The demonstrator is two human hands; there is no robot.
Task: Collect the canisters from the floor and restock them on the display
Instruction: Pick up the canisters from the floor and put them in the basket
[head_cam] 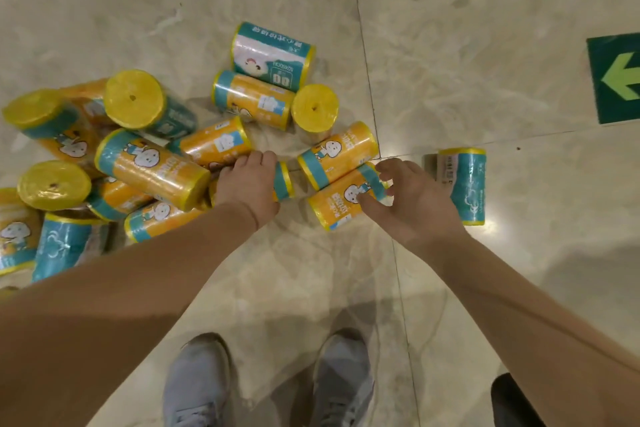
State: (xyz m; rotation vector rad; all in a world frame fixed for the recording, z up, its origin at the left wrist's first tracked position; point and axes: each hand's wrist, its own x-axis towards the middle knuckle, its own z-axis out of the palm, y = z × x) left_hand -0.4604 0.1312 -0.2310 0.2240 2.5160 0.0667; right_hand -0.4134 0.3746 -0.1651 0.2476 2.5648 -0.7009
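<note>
Canisters point(152, 166) lie heaped on the floor point(450, 45). Left hand point(247, 184) curls over one low canister point(285, 180); right hand point(412, 198) is spread wide at an orange canister point(341, 204). Risk: smooth round bodies may roll away, disturbing the heap.

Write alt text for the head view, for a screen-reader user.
A person reaches down to a marble floor strewn with yellow-and-teal canisters, the left hand curled over one half-hidden canister and the right hand spread open over a neighbouring canister. One lone canister lies apart to the right; a green arrow sign marks the floor beyond it, and grey shoes show below.
</note>
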